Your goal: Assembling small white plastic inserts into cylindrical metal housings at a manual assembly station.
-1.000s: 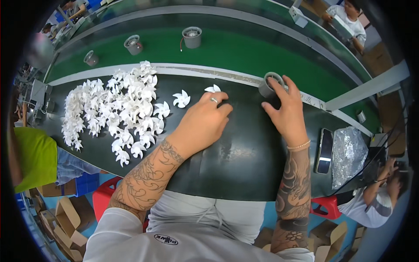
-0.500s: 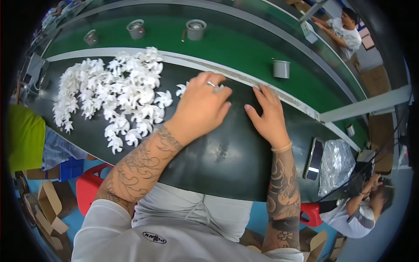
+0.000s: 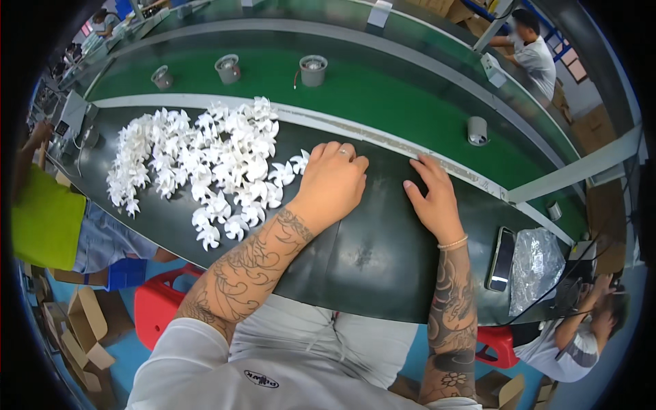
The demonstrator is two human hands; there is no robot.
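Note:
My left hand [image 3: 333,181] rests on the dark tabletop [image 3: 369,273] near the pale rail. Its fingers are curled down and closed, with a ring on one; the fingertips and anything under them are hidden. Beside its knuckles lie two loose white fan impellers [image 3: 281,174] with curved blades. A large heap of the same white impellers [image 3: 229,154] spreads to the left. Over at the right, my right hand [image 3: 435,201] lies open and holds nothing, thumb apart and fingertips close to the rail.
Beyond the pale rail [image 3: 383,142], a green belt [image 3: 383,96] carries several grey motor cups [image 3: 313,70]. A phone [image 3: 502,260] and a clear plastic bag [image 3: 536,270] lie at the right. A slanted white post [image 3: 574,167] rises there. Other people sit nearby on both sides.
My left hand's fingers have curled in, its thumb no longer spread out. My right hand stays open near the rail. One grey cup has moved rightward along the belt. The whole view has shifted slightly.

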